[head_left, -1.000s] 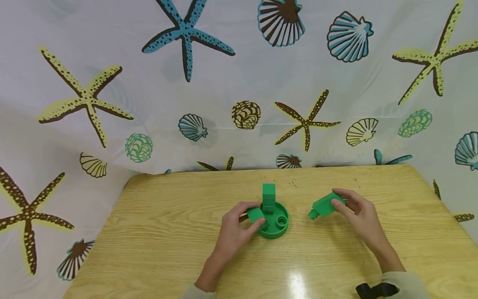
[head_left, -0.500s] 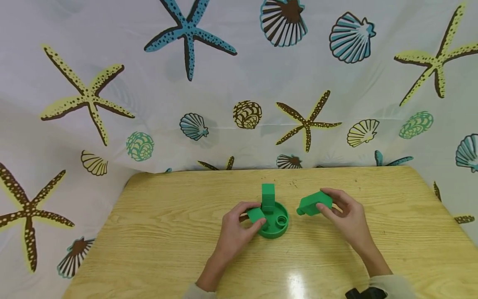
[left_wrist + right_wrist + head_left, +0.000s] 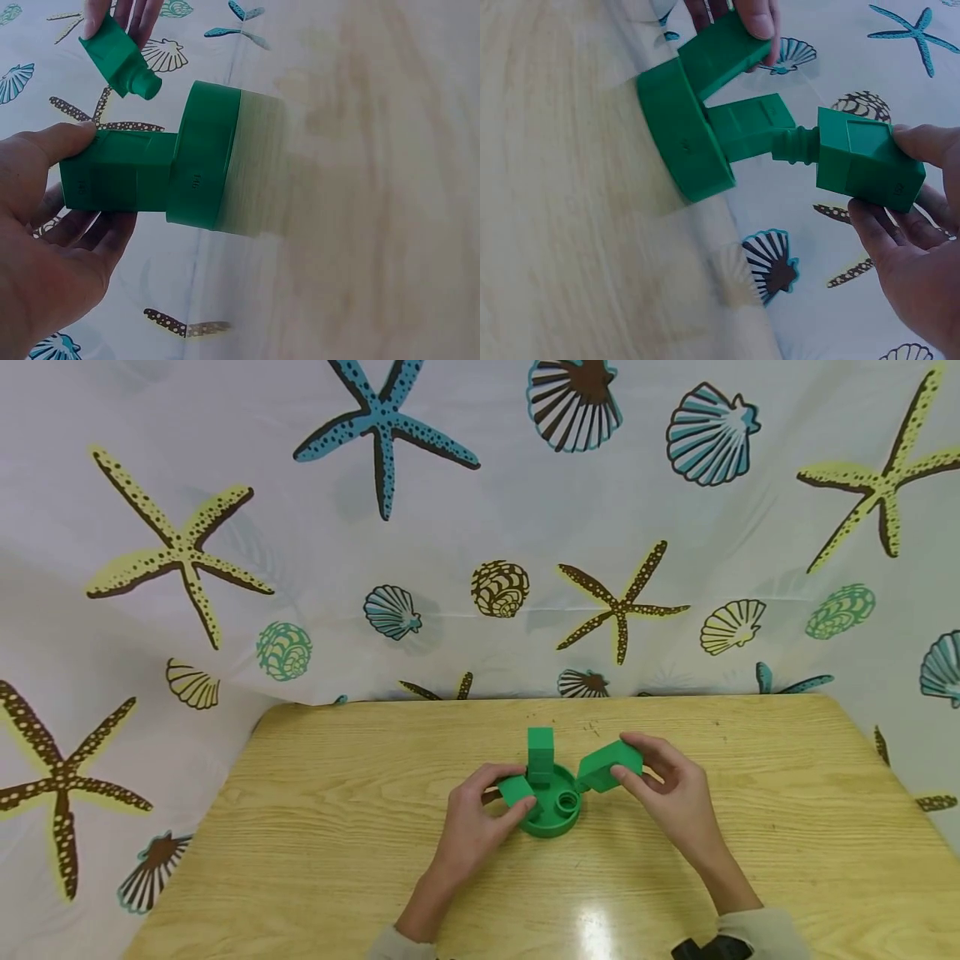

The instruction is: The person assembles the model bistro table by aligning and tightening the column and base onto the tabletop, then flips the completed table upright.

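Note:
A round green base [image 3: 551, 832] with a raised rim sits on the table. One green rectangular block [image 3: 540, 750] stands upright at its back. My left hand [image 3: 476, 814] grips a second green block [image 3: 120, 169] at the base's left side, thumb and fingers on opposite faces. At the right of the base a round socket [image 3: 567, 802] shows uncovered. My right hand [image 3: 671, 789] pinches a third green block [image 3: 868, 159] by its far end. That block is tilted, its ridged neck [image 3: 798, 145] pointing down-left, close over the base's right rim.
The wooden table [image 3: 337, 827] extends on both sides of the base. Behind it and at both sides hangs a white cloth [image 3: 450, 510] printed with starfish and shells. A black strap [image 3: 712, 948] is on the right wrist.
My right hand has moved left with its block, bringing the neck from well right of the base to its rim. The left hand stays where it was on its block.

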Available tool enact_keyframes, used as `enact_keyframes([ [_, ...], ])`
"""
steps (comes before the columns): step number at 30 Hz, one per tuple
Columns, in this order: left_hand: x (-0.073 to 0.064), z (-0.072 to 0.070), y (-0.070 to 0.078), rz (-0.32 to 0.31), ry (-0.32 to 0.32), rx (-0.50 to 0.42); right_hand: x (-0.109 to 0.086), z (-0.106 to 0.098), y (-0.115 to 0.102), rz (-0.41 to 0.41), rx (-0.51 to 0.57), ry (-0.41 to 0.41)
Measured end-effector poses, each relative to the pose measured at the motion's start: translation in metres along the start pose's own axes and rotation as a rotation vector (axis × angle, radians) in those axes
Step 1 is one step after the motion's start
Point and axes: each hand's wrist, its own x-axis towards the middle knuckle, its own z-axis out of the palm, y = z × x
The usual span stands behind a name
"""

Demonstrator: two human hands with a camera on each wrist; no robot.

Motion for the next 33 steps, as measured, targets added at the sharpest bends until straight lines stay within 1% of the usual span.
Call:
enact_keyframes([
  [4,0.000,0.000,0.001,0.004,-0.003,-0.003,-0.002,0.009,0.007,-0.001,0.002,-0.018],
  [10,0.000,-0.001,0.001,-0.020,-0.008,0.012,-0.005,0.018,0.014,0.013,0.009,-0.051],
  [15,-0.001,-0.002,0.000,-0.022,-0.009,-0.001,-0.007,0.024,0.016,0.013,-0.027,-0.051],
  [19,-0.001,-0.002,0.000,-0.019,-0.014,-0.008,-0.009,0.027,0.018,-0.010,-0.076,-0.041],
  [24,-0.001,-0.001,0.002,-0.008,-0.020,-0.004,-0.010,0.029,0.016,-0.044,-0.110,-0.035],
  [29,0.000,-0.001,0.004,-0.023,-0.024,-0.013,-0.009,0.029,0.015,-0.087,-0.140,-0.048],
  [33,0.000,-0.001,0.004,-0.033,-0.029,-0.009,-0.008,0.028,0.015,-0.104,-0.158,-0.060],
])
